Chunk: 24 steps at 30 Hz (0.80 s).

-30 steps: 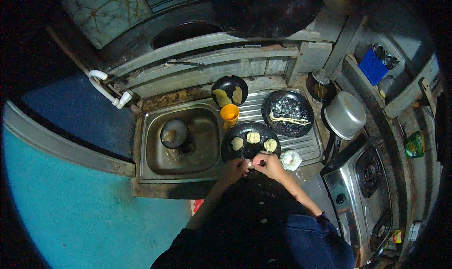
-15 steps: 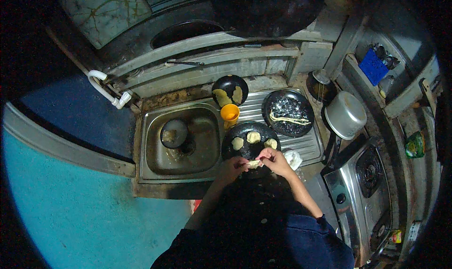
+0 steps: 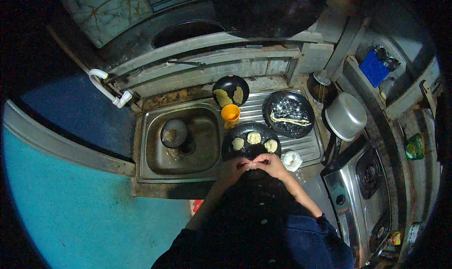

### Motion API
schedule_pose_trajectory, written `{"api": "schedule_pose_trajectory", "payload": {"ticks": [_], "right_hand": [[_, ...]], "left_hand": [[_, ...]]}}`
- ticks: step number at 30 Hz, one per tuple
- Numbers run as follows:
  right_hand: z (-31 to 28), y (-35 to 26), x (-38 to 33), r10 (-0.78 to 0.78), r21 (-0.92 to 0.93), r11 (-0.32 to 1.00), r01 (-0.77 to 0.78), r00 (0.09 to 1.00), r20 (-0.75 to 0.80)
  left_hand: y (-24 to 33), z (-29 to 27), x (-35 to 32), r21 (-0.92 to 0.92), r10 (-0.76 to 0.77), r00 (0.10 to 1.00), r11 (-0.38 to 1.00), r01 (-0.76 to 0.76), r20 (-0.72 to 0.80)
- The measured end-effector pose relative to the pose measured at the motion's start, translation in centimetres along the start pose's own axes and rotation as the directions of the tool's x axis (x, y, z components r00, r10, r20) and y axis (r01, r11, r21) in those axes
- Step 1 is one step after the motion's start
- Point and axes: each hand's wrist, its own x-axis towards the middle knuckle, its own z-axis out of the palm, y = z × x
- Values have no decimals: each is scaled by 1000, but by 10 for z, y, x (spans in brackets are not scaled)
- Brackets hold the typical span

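My left hand (image 3: 234,167) and my right hand (image 3: 270,163) meet at the near rim of a round black plate (image 3: 232,151) on the sink's drainboard. Their fingertips pinch a small pale piece of dough (image 3: 252,163) between them. Three folded pale dough pieces (image 3: 254,137) lie on the plate beyond my fingers. A dark cloth over my lap hides my wrists' lower side.
An orange cup (image 3: 230,112) and a small black bowl (image 3: 230,90) stand behind the plate. A dark pan (image 3: 288,113) with pale strips sits to the right, then a steel pot (image 3: 347,115) and a gas stove (image 3: 368,173). The steel sink basin (image 3: 181,139) with a round bowl lies left.
Both hands have drawn back slightly from the plate toward me and closed together on the small dough piece.
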Motion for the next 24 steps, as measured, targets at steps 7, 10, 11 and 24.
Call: {"api": "schedule_pose_trajectory", "payload": {"ticks": [7,10,11,24], "right_hand": [[-2,-2,-1,-46,-156,987,47,999,6],[-2,-5,-1,3,-110,994,6,997,79],[-2,7,2,73,-82,995,-63,989,128],[-3,22,2,52,-31,998,-51,999,16]], "left_hand": [[-37,18,6,-109,-27,999,994,31,37],[-48,24,8,-160,-75,997,984,77,18],[-52,26,10,-179,-81,997,980,81,12],[-26,8,4,-69,-71,997,995,70,-11]]}}
